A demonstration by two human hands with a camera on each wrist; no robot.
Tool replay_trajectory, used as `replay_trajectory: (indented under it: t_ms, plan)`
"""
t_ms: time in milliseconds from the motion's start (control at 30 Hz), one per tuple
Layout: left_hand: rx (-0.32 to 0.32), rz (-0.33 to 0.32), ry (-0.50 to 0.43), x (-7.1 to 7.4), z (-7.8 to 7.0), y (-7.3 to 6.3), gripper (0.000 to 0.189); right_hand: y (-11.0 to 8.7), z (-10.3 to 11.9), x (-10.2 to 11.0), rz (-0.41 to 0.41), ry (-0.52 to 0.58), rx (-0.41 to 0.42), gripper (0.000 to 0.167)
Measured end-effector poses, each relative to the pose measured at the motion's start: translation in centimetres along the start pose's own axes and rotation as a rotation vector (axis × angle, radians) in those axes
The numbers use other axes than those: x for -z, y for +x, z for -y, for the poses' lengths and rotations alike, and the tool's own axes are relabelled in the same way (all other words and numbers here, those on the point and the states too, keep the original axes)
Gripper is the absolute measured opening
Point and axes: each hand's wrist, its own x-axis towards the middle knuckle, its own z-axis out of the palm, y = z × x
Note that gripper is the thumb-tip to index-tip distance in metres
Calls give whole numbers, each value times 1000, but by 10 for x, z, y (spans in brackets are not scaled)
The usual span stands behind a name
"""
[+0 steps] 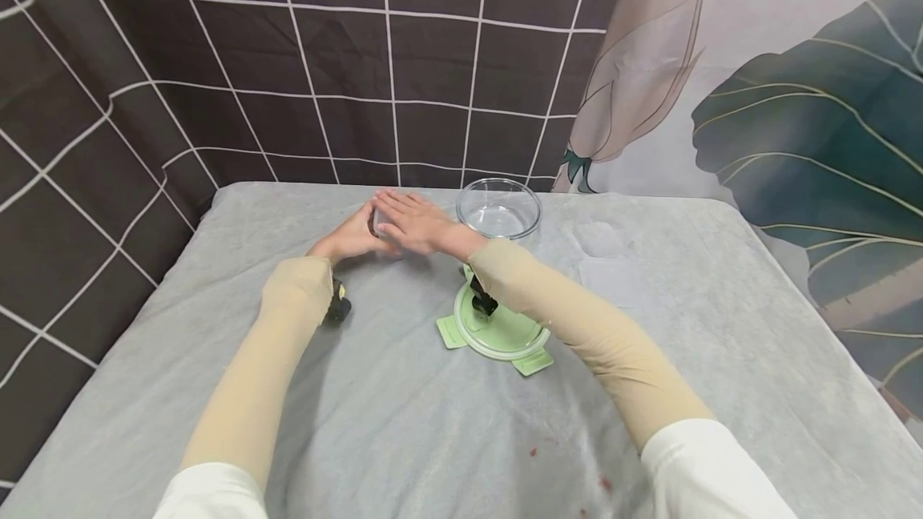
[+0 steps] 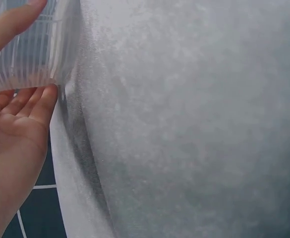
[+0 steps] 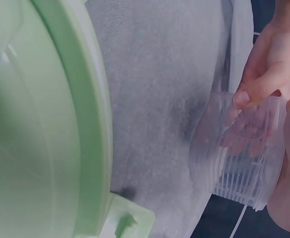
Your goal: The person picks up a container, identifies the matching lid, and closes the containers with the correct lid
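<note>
My left hand (image 1: 353, 232) grips a clear ribbed plastic container (image 3: 246, 148) near the far edge of the table. In the left wrist view its thumb lies along one side of the container (image 2: 30, 49) and its fingers are under the lower end. My right hand (image 1: 418, 223) lies flat over the container with straight fingers, covering most of it in the head view. Only part of that hand (image 3: 289, 163) shows at the edge of the right wrist view. Beneath my right forearm lies a round green lid (image 1: 505, 331) with side flaps.
A round glass bowl (image 1: 499, 211) stands at the table's back edge, just beyond my right wrist. Grey cloth (image 1: 389, 407) covers the table, with a few small red specks near the front. A dark gridded curtain (image 1: 433, 62) hangs right behind.
</note>
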Motion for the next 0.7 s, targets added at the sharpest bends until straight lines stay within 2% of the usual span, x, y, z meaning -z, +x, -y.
replay_trajectory:
  t_ms: [200,533,700]
  plan:
    - [10,-12,21,1,0,-2,109,-1,5,1,2,9,-13,60]
    - [43,21,6,3,-4,-6,109,-1,7,7,43,14,-14,62]
    - [12,24,13,2,-2,-4,98,-6,5,17,61,7,-11,62]
